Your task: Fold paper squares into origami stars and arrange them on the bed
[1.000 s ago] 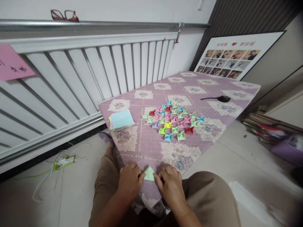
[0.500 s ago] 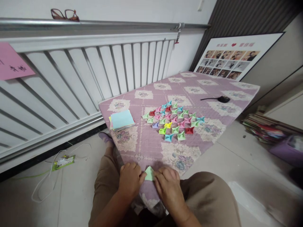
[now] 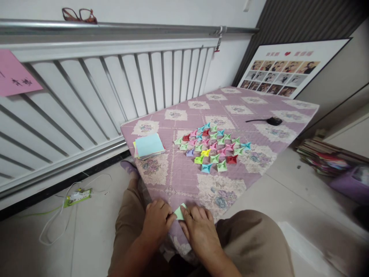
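A small folded piece of light green paper (image 3: 180,213) lies at the near corner of the cloth-covered table. My left hand (image 3: 157,218) has its fingers curled, with the thumb and fingertips holding the paper's left edge. On the other side, my right hand (image 3: 197,225) presses its thumb and fingers onto the right part, hiding that part of the paper. Farther up the table sit several folded paper shapes (image 3: 214,158) with pointed corners, in green, pink, blue, red, yellow and purple, set out in rows. To their left rests a stack of square paper sheets (image 3: 149,146), light blue on top.
A black object with a thin handle (image 3: 273,121) lies at the table's right side. Behind the patterned tablecloth (image 3: 184,181) runs a white radiator (image 3: 170,77). A photo board (image 3: 284,67) leans at the back right. A power strip (image 3: 78,197) with cables is on the floor.
My right hand has shifted slightly left over the green paper, with its thumb now on top. The paper is tilted and less of it shows. My left hand stays at its edge.
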`<state>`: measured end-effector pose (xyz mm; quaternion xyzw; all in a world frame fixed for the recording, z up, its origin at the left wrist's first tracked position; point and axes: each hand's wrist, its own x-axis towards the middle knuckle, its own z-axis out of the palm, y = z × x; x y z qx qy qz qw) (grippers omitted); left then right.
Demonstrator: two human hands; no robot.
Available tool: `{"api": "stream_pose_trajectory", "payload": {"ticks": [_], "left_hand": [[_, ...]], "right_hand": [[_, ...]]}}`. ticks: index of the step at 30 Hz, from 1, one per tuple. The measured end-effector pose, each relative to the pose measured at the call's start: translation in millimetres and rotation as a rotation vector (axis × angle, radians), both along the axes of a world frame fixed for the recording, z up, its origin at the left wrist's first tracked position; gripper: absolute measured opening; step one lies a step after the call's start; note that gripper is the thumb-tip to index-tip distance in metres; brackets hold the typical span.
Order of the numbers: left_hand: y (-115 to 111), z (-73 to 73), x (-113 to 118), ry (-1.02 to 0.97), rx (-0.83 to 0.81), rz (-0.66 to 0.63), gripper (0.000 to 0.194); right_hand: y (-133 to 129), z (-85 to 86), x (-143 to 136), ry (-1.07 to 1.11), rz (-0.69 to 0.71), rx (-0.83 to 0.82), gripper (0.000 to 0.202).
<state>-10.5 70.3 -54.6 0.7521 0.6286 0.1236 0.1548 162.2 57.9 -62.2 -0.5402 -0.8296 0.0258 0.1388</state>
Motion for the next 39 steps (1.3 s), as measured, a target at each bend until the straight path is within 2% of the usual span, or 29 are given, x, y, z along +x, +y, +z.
{"api": "stream_pose_trajectory", "payload": {"ticks": [6, 11, 15, 21, 29, 34, 39], "left_hand": [[0.4, 2.9, -6.5, -0.070, -0.025, -0.047, 0.008], [-0.5, 4.4, -10.8, -0.045, -0.036, -0.152, 0.020], [-2.4, 5.3, -9.6, -0.021, -0.011, -0.245, 0.026], [-2.4, 9.2, -6.8, -0.081, 0.011, -0.216, 0.022], [-0.4, 3.5, -6.4, -0.128, 0.068, -0.210, 0.016], [-1.7, 3.6, -3.9, -0.070, 0.111, -0.232, 0.018], [-2.1, 3.6, 1.4, 0.024, 0.165, -0.239, 0.020]], "right_hand": [[11.7, 13.2, 2.4, 0.008, 0.016, -0.143, 0.048], [23.9, 22.4, 14.5, 0.076, 0.105, -0.246, 0.050], [27.0, 23.2, 17.6, 0.096, 0.114, -0.273, 0.048], [27.5, 24.2, 17.0, 0.099, 0.104, -0.269, 0.045], [26.5, 29.4, 17.4, 0.119, 0.105, -0.284, 0.043], [23.0, 31.6, 14.3, 0.108, 0.090, -0.251, 0.043], [19.7, 25.9, 8.6, 0.051, 0.073, -0.136, 0.035]]}}
